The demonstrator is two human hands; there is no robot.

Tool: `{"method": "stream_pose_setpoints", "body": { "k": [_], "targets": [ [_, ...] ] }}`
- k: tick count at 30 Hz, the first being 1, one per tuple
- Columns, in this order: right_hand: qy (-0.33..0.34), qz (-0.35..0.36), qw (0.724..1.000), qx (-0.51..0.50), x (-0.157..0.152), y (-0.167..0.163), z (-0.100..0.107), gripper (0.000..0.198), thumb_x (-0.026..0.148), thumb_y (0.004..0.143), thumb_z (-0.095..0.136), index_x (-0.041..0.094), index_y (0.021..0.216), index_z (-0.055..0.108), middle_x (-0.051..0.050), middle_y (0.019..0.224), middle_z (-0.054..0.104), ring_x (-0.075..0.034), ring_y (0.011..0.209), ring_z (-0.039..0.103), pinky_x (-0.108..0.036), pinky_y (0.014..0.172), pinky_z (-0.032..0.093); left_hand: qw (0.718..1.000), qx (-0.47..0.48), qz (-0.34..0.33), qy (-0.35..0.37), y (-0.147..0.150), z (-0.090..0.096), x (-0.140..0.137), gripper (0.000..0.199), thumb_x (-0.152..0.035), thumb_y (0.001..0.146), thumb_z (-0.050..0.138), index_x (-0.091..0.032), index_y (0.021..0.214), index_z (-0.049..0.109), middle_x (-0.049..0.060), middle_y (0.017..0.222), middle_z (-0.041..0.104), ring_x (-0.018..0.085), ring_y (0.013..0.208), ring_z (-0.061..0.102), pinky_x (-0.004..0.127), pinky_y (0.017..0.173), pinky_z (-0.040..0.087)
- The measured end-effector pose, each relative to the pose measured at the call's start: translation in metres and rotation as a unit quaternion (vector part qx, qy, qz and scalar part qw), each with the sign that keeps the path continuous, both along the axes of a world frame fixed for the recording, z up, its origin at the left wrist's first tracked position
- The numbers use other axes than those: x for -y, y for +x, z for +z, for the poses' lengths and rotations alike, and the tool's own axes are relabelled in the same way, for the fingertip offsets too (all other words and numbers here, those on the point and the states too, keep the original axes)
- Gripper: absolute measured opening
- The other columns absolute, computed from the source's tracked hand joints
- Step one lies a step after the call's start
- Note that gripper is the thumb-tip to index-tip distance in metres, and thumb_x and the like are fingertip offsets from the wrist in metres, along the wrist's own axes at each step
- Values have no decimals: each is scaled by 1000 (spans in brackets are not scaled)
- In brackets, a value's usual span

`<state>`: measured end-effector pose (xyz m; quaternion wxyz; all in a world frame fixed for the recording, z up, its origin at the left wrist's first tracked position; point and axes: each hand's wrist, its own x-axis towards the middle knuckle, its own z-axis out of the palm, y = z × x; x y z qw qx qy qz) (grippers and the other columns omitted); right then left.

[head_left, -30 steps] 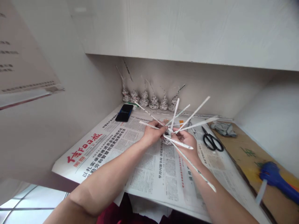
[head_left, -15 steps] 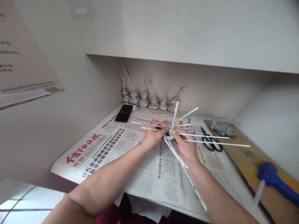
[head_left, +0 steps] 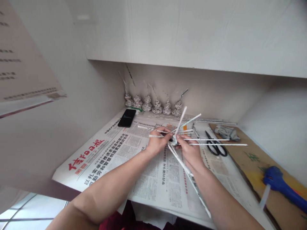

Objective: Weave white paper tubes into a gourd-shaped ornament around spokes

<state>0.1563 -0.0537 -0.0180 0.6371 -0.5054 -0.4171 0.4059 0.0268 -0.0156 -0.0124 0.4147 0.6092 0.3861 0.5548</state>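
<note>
Above the newspaper-covered table, both my hands grip a small woven start of rolled-paper sticks (head_left: 181, 161), whose long white rods fan out in several directions. My left hand (head_left: 158, 140) pinches its left side, thumb and fingers closed near the crossing. From the right, my right hand (head_left: 190, 148) pinches the same bundle with thumb and forefinger. One rod stands up between the hands, two reach right past my right hand, and some slant down toward me. The exact weave at the centre is partly hidden by my fingers.
Several woven gourd shapes (head_left: 157, 107) line the back wall. A phone (head_left: 127, 118) lies at left on the newspaper (head_left: 107, 153). Black scissors (head_left: 217, 147), a cardboard sheet (head_left: 242, 163), a crumpled cloth (head_left: 226, 132) and a blue glue gun (head_left: 275, 180) lie at right. An overhanging panel (head_left: 192, 35) sits above.
The rods have turned slightly: the upright one leans more to the right, and the right-pointing ones reach less far. Both hands keep hold of the bundle at nearly the same place.
</note>
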Motion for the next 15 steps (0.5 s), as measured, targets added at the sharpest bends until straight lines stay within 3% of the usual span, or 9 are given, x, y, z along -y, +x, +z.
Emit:
{"method": "stream_pose_setpoints", "body": {
  "k": [9,15],
  "targets": [
    [-36,52,994,-90,-6,2,0,35,42,59,82,17,81,70,-2,68,66,-13,55,56,-24,44,41,999,16,-2,-29,0,4,0,16,-30,67,73,-15,73,68,2,68,67,14,63,57,25,64,46],
    [-20,32,996,-86,-5,1,-4,40,39,59,83,18,90,69,-2,76,67,-12,58,55,-20,41,36,998,4,-30,-52,-4,7,-2,18,-31,65,74,-15,71,67,2,63,65,14,59,56,25,60,45]
  ]
}}
